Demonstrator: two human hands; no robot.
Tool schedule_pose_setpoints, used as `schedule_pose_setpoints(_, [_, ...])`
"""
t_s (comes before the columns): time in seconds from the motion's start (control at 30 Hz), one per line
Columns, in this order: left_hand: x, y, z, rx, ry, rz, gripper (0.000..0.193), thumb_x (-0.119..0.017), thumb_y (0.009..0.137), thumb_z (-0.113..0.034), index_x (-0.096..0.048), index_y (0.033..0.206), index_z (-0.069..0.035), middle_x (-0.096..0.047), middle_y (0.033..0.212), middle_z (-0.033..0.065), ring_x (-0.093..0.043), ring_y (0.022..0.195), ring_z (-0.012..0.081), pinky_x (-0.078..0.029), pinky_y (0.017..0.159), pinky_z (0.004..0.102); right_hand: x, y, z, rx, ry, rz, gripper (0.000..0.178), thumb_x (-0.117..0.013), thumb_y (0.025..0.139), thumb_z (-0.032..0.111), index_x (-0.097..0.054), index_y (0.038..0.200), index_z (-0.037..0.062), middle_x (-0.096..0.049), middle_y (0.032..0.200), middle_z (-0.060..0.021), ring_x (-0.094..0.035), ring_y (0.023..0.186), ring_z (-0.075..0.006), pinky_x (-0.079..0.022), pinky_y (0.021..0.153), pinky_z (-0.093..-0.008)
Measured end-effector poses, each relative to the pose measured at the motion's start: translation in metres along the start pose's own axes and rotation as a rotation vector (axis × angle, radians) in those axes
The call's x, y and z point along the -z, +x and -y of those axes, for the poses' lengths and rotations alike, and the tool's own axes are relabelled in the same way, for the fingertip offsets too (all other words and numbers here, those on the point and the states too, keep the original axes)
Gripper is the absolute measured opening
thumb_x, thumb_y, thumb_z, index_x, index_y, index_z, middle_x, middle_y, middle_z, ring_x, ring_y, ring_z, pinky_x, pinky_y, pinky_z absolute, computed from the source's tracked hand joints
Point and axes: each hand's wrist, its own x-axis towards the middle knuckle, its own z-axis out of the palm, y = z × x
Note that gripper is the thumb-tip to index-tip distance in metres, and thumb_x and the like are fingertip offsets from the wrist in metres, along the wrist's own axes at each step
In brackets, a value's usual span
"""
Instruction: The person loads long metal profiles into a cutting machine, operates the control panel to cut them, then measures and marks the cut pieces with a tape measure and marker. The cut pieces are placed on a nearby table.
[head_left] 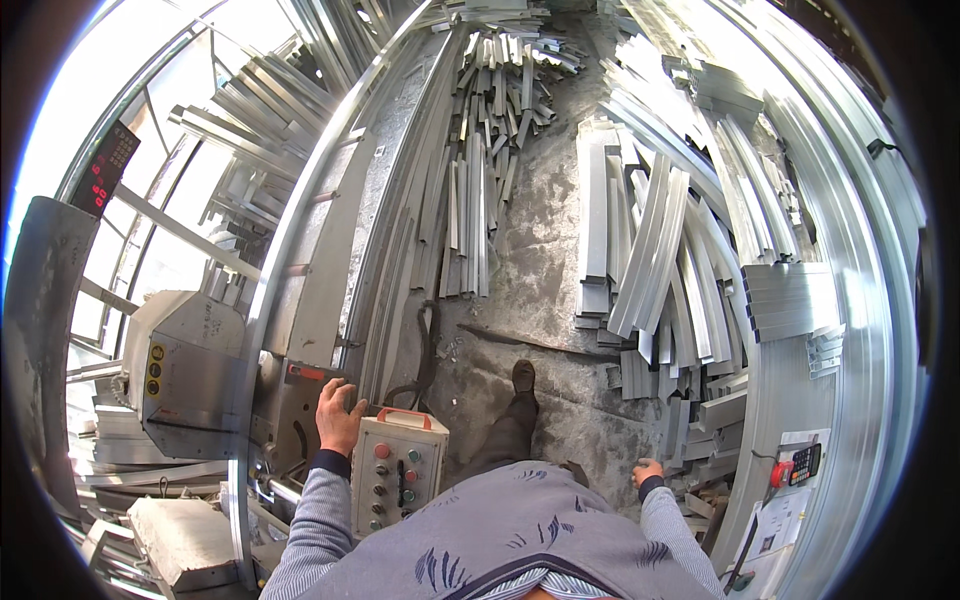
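Note:
My left hand [340,414] is beside the upper left corner of a grey control box [398,470], its fingers apart and nothing in them. The box carries an orange handle [405,417] and rows of coloured buttons and knobs. I cannot tell whether the hand touches the machine behind it. Down at my right side, my right hand [648,469] has its fingers curled in, with no object showing in it. Nearest to it are short metal profiles [677,430] heaped on the floor.
A saw-like machine [190,370] and a long metal rail [285,230] run along my left. Aluminium profiles [480,170] lie along the rail. More profiles [650,250] are piled at right. A black cable [428,350] crosses the floor [540,250]. A calculator [806,462] and papers [780,520] sit far right.

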Motion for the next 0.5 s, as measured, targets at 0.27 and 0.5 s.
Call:
schedule_pose_setpoints(0.27, [-0.068, 0.199, 0.051, 0.085, 0.016, 0.047, 0.032, -0.083, 0.077, -0.017, -0.073, 0.106, -0.006, -0.068, 0.121, 0.012, -0.064, 0.115, 0.032, -0.051, 0.101, 0.0405, 0.004, -0.001, 0.092, -0.288, 0.163, -0.064, 0.041, -0.064, 0.087, -0.001, -0.063, 0.128, 0.0049, -0.071, 0.083, -0.0158, -0.065, 0.057, -0.0232, -0.052, 0.047, -0.0374])
schedule_pose_setpoints(0.5, [-0.163, 0.315, -0.02, 0.111, -0.427, 0.082, 0.037, -0.085, 0.079, -0.018, -0.073, 0.111, -0.006, -0.071, 0.106, 0.0132, -0.07, 0.089, 0.028, -0.057, 0.081, 0.0379, 0.006, 0.016, 0.266, -0.091, 0.049, 0.004, 0.05, -0.061, 0.085, -0.006, -0.06, 0.134, 0.0034, -0.07, 0.086, -0.0163, -0.064, 0.058, -0.0223, -0.053, 0.048, -0.0376])
